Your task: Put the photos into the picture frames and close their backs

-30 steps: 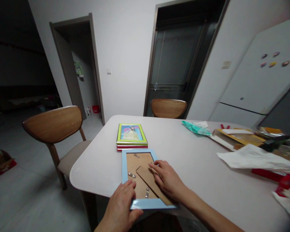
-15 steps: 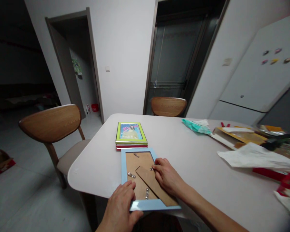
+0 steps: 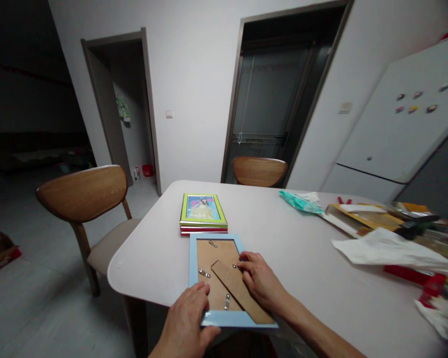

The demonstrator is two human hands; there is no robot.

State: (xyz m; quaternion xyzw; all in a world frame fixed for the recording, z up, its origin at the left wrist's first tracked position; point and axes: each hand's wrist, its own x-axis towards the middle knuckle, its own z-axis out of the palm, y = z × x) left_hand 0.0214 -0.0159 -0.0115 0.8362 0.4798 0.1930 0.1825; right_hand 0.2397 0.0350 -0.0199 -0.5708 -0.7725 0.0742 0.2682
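The blue frame lies back side up, its near end maybe poking past the counter's near edge. The left hand holds its near left corner. The right hand bunches its fingers by a small metal clip; I can't tell if they pinch it. Pushing too hard could tip the frame off. A brown board fills it. Just beyond, a green frame has a picture inside.
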